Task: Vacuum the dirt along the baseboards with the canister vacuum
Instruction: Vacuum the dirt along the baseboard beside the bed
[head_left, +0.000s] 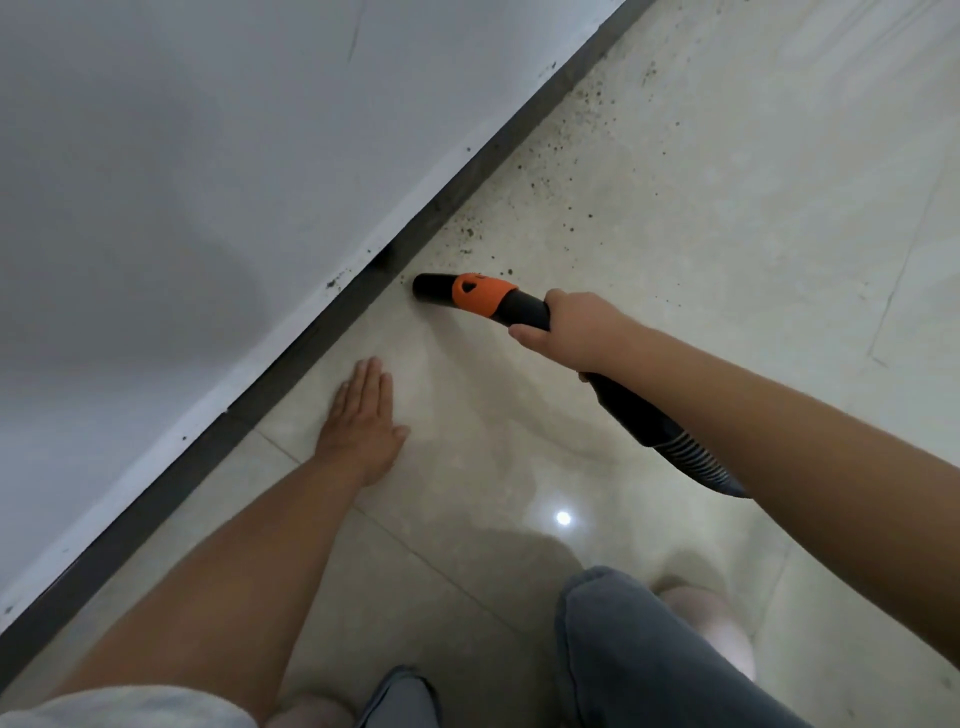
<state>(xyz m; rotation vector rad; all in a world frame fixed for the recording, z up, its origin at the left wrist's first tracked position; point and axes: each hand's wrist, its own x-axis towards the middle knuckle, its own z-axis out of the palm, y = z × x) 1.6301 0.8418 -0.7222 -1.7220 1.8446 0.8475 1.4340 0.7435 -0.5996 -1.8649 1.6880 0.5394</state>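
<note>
Right hand (576, 332) grips the vacuum nozzle (457, 292), left hand (363, 415) flat on the floor (727, 234); I risk overshooting dirt (545, 161) toward upper right.

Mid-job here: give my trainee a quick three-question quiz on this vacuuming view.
1. True or false: the left hand grips the vacuum nozzle.
2. Which hand holds the hose handle? A left, B right
3. Fill in: most remaining dirt lies along the dark ____, ahead of the nozzle.

Key: 1 false, it lies flat, apart from the nozzle; 2 B; 3 baseboard.
</note>
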